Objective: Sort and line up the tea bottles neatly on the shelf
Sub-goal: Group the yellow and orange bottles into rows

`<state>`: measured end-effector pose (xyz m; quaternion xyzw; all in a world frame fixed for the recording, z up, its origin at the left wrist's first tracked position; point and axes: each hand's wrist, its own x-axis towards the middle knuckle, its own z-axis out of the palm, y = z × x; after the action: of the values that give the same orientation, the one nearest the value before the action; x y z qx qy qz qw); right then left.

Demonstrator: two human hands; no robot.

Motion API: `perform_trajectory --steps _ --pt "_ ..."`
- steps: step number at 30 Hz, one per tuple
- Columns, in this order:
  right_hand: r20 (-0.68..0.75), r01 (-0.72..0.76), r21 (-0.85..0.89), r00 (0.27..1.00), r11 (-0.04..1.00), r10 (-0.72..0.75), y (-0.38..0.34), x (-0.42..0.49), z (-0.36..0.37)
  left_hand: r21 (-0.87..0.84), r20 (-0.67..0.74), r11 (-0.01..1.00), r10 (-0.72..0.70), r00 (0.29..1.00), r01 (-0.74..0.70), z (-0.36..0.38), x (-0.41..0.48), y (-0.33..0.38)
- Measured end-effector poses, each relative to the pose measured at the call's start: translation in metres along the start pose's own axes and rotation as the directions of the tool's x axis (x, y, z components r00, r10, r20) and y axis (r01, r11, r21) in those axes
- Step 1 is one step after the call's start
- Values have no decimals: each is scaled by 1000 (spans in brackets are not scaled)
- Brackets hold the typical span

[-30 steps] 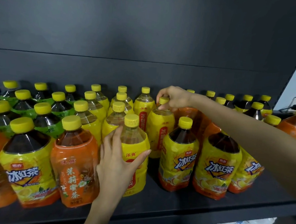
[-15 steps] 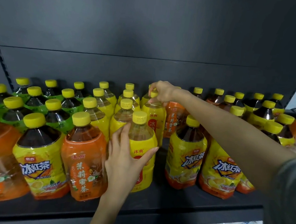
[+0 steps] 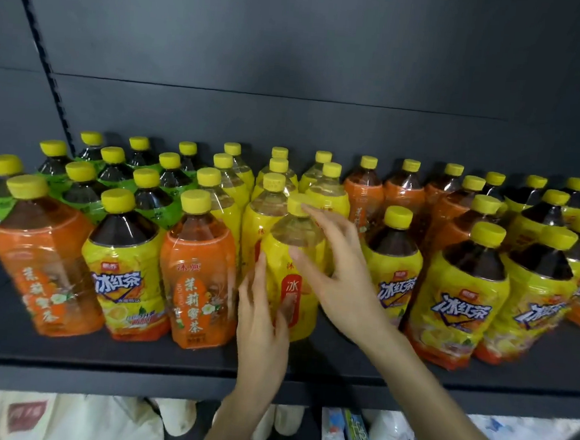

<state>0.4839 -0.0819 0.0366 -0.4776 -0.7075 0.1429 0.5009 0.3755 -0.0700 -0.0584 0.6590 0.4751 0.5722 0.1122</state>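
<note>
Judged partly done: green bottles (image 3: 153,198) are grouped back left, orange bottles (image 3: 197,275) and dark tea bottles (image 3: 123,270) are mixed along the shelf (image 3: 135,356) front, where the pale yellow bottle (image 3: 296,232) is touched by flat left hand (image 3: 262,328) and spread-fingered right hand (image 3: 342,285), neither clamped.

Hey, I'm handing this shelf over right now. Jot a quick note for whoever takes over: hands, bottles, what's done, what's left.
Left hand: open, straight fingers flat against the pale yellow bottle at the shelf front.
Right hand: fingers spread on that bottle's shoulder, fingertip at its cap; no closed grip.
Done: behind, green bottles grouped left, pale ones centre.
Left: front row is mixed, orange bottles alternate with dark iced-tea bottles; sort by kind, line up.
</note>
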Motion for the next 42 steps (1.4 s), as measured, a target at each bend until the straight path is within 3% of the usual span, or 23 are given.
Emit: perform_trajectory --steps 2,5,10,19,22,25,28,31,38,40,42 --pt "-25 0 -25 1000 1000 0 14 -18 17 -71 43 997 -10 999 13 1 0 -1" --pt "-122 39 -208 990 977 -66 28 -27 35 -233 177 972 15 984 27 3 3 -5" --pt "-258 -42 -412 964 910 -72 47 -24 43 -364 338 927 37 941 94 8 15 -6" --pt "-291 -37 -457 950 889 -111 74 0 44 60 65 991 112 992 -116 15 -4 -13" --pt "-254 -2 -459 959 888 -129 87 9 37 151 15 958 245 969 -245 12 2 4" --pt "-239 -1 -440 964 898 -117 92 10 36 250 -160 906 387 908 -342 -3 6 14" --pt "-280 -33 -375 957 927 -80 89 9 44 310 -334 935 274 902 -169 -22 11 -4" --pt "-278 -103 -373 961 922 -5 88 19 51 291 -326 957 119 938 -20 -32 14 -29" --pt "-291 -25 -366 952 930 -89 105 30 49 226 -314 973 37 949 37 -34 23 -43" --pt "-293 -32 -217 956 976 -34 104 28 49 165 -282 982 -44 959 93 -38 24 -46" --pt "-283 -82 67 954 994 98 100 26 44 94 -237 985 -117 964 142 -43 25 -47"
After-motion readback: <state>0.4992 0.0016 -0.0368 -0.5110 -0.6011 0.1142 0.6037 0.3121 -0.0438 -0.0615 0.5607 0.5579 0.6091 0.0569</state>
